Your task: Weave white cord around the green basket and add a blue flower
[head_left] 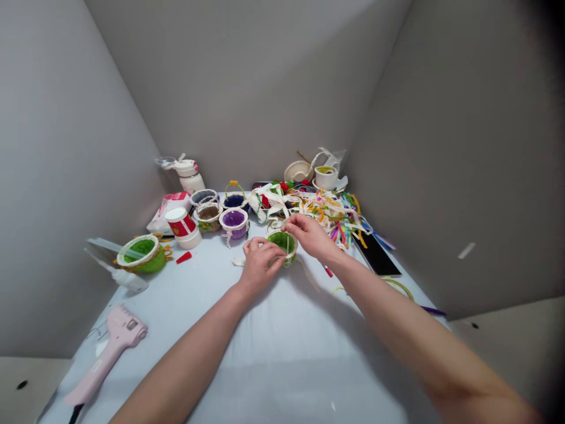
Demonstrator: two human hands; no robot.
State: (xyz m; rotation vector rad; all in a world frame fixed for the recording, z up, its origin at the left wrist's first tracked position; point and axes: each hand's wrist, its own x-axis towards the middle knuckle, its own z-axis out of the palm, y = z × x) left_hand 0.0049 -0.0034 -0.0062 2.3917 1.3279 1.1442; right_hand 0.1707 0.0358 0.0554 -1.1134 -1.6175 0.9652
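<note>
A small green basket (279, 240) with a white rim stands on the table between my hands. My left hand (261, 262) is at its near left side, fingers curled against it; their tips partly hide the rim. My right hand (309, 234) is over the basket's right rim, with thumb and forefinger pinched on a thin white cord (288, 242). The cord runs down in front of the green inside toward the fingertips of my left hand. Whether my left fingers also grip the cord is too small to tell.
Several finished-looking baskets, one of them purple (235, 222), stand behind left. Tangled ribbons and lace (318, 206) cover the back right, beside a black tablet-like slab (377, 253). At left are a green basket (143, 253), a red-and-white tub (183, 227) and a pink glue gun (110, 347).
</note>
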